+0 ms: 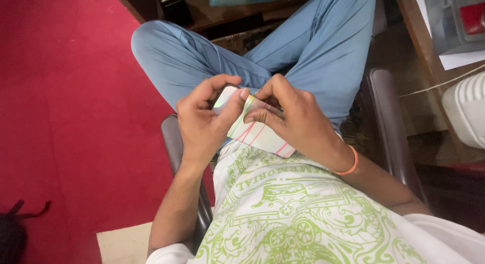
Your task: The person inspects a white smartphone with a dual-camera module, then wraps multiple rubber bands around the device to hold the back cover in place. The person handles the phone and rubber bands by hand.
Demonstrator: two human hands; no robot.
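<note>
A small white card stack (257, 135) bound with coloured rubber bands is held above the lap. It is clamped by the left hand (202, 122) for support, while a band is pinched between the fingertips of the right hand (295, 117).

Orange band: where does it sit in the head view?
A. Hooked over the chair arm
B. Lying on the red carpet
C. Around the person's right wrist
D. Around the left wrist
C: the orange band circles the wrist behind the right hand, which pinches a small white card with pink lines together with the left hand.
</note>
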